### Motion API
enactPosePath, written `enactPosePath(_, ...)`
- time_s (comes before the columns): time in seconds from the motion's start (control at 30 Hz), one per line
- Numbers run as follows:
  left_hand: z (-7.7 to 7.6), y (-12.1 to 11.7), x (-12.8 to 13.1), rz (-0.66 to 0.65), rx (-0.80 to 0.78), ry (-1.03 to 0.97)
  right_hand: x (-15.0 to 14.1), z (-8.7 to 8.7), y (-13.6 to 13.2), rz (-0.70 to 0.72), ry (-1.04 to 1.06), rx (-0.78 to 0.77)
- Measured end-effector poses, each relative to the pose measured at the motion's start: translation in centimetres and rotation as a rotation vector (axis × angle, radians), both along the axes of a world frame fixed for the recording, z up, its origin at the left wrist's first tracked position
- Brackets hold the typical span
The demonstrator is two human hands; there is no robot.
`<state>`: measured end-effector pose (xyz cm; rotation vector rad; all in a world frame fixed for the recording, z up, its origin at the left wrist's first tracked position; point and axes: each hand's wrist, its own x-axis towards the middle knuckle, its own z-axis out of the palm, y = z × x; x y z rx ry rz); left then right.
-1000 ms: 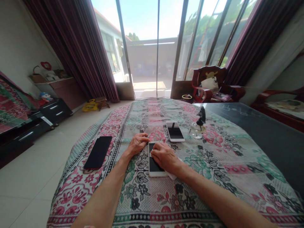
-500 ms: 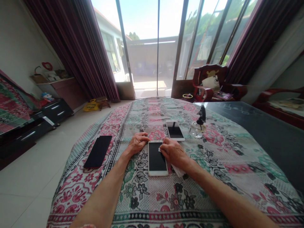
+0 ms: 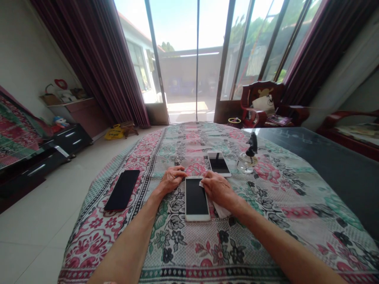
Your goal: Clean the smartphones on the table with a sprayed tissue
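A white-framed smartphone lies face up on the patterned tablecloth in front of me, its screen dark. My left hand rests at its upper left corner, fingers stretched loosely and apart, the tips at the corner. At the upper right edge of the screen, my right hand is closed on a white wipe. One bit of the wipe shows at the fingertips, and more hangs below the palm. A second white phone lies just beyond my right hand.
A black phone lies to the left on the tablecloth. A clear spray bottle with a black head stands at the right. Past the table's right side is a dark tabletop, with a wooden chair behind it.
My right hand has shifted slightly to the right along the phone's upper edge with the wipe. My left hand stays at the corner.
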<state>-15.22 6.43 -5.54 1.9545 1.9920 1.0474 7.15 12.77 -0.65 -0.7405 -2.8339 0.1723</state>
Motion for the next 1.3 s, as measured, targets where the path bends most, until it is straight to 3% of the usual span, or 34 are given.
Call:
enactPosePath(0.1, -0.1, 0.1, -0.1, -0.001, -0.001, 0.006, 0.0, 0.1, -0.6, -0.016, -0.019, 0.028)
enactPosePath(0.37, -0.4, 0.2, -0.2, -0.011, 0.019, 0.018, -1.3, -0.7, -3.1, 0.221, 0.013, 0.034)
enactPosePath(0.6, -0.1, 0.1, 0.0, -0.003, 0.012, 0.03, -1.2, -1.4, -0.1, 0.065, -0.01, 0.045)
enactPosePath(0.7, 0.1, 0.0, 0.1, 0.004, -0.002, 0.032, -0.8, -1.2, -0.3, 0.02, -0.018, 0.053)
enactPosePath(0.93, 0.0, 0.0, 0.1, 0.023, -0.015, 0.026, -0.8, 0.3, -3.9, 0.267, 0.019, 0.014)
enactPosePath(1.17, 0.3, 0.0, 0.2, 0.021, -0.02, 0.043, -1.0, -0.9, -1.2, 0.175, 0.063, 0.003)
enactPosePath(1.3, 0.4, -0.1, 0.2, 0.007, -0.012, 0.047, -0.5, -1.1, -0.5, 0.227, 0.149, -0.063)
